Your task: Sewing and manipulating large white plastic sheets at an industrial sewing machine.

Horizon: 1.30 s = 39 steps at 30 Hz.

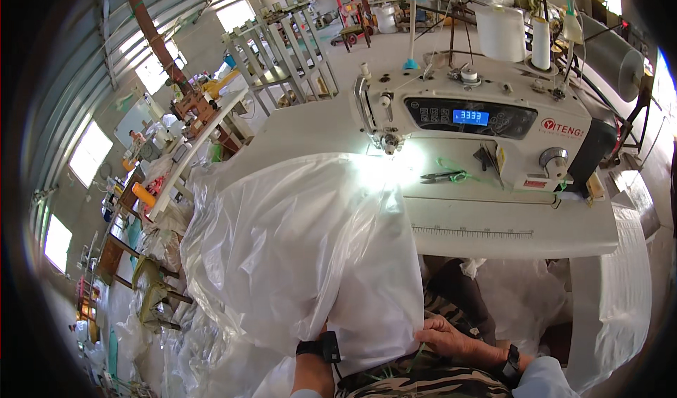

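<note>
A: Where's the plastic sheet (296, 243) sitting?

B: It's draping off the front left edge of the bench (508, 232), bunching from the sewing machine (479, 126) needle area down onto the person's lap. The far end is lying under the machine head, in the bright lamp glare.

A: Hands?

B: Right hand (448, 338) is pinching the sheet's lower edge, fingers closing on the hem near the lap. Left hand (317, 331) is going up under the sheet; only the wrist with a black band is showing, so I can't tell its grip.

A: Anything else on the bench?

B: Small scissors (441, 177) with green thread are lying near the middle, just right of the needle. A white thread cone (541, 43) is standing behind the machine, next to a bigger white spool (501, 32). More white plastic is hanging off the bench's right edge.
</note>
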Each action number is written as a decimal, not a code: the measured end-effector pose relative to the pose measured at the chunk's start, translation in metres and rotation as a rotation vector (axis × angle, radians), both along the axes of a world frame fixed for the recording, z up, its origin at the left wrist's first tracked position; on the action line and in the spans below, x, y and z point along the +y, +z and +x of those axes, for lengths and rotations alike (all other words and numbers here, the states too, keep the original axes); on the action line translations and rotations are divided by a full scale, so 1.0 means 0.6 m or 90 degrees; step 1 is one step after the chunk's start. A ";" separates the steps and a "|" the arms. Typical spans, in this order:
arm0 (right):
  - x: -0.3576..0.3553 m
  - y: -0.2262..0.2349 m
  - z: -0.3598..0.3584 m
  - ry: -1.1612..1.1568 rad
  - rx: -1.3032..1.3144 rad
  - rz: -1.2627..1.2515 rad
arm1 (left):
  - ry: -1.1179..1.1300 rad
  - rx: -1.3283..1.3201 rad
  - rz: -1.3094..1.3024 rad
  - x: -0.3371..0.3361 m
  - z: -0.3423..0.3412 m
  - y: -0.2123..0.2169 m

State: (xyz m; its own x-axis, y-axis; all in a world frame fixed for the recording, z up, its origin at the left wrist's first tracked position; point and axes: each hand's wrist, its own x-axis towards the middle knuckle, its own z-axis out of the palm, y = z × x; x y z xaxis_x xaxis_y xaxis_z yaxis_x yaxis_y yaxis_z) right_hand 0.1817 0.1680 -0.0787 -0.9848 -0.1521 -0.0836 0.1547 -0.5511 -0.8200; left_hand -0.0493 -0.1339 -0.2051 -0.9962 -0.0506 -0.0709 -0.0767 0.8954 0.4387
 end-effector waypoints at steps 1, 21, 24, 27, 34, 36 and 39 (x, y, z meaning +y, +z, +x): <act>-0.002 0.003 0.001 -0.006 -0.025 -0.025 | 0.003 0.001 0.000 -0.005 -0.001 0.000; -0.008 0.030 0.010 -0.016 -0.060 -0.038 | 0.011 -0.004 0.069 0.011 0.023 -0.024; -0.006 0.035 0.005 -0.010 -0.032 -0.023 | 0.010 0.022 0.086 -0.007 0.020 -0.016; 0.006 0.008 -0.004 0.015 0.023 0.025 | 0.021 0.084 0.114 -0.049 0.007 0.015; 0.010 -0.004 -0.057 -0.011 0.048 0.181 | 0.100 0.290 0.140 -0.218 -0.066 0.218; -0.001 -0.009 -0.074 0.000 0.070 0.229 | 0.137 0.347 0.130 -0.273 -0.071 0.276; -0.025 -0.066 -0.099 0.107 0.068 0.325 | 0.171 0.395 0.097 -0.324 -0.089 0.323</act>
State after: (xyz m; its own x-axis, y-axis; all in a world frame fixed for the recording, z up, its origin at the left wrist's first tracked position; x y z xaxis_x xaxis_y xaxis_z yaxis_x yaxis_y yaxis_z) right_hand 0.1221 0.1528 -0.1183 -0.9573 -0.2751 -0.0888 0.1075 -0.0537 -0.9927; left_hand -0.1026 -0.3285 -0.0114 -0.8097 -0.3353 0.4815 0.0187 0.8054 0.5924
